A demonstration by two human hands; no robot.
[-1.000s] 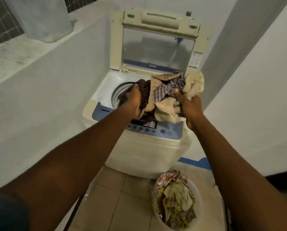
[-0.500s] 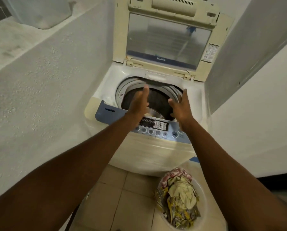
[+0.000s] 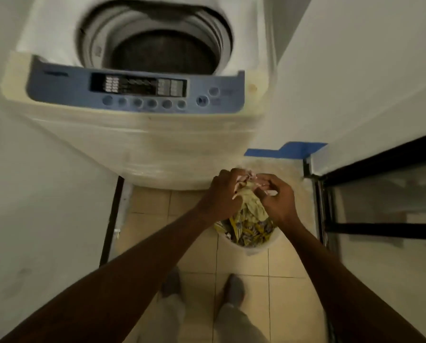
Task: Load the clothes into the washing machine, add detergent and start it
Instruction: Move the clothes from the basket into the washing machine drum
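A cream top-loading washing machine [image 3: 137, 144] fills the upper left, its dark drum [image 3: 162, 55] open and its blue control panel [image 3: 133, 87] facing me. On the tiled floor to its lower right stands a white bucket [image 3: 250, 246] heaped with clothes [image 3: 250, 219] in yellowish, patterned and pink fabric. My left hand [image 3: 220, 196] and my right hand [image 3: 275, 199] are both down in that heap, each closed around the top of the clothes. The contents of the drum are too dark to make out.
White walls close in on the left [image 3: 34, 194] and the right [image 3: 355, 70]. A black-framed glass door [image 3: 380, 194] stands at the right. Blue tape [image 3: 286, 149] marks the wall base. My two feet [image 3: 202, 285] stand on the beige tiles.
A second ago both hands held a bundle of clothes over the drum, then they were open and empty above it. Now the view has tilted down and both hands grip clothes in the bucket.
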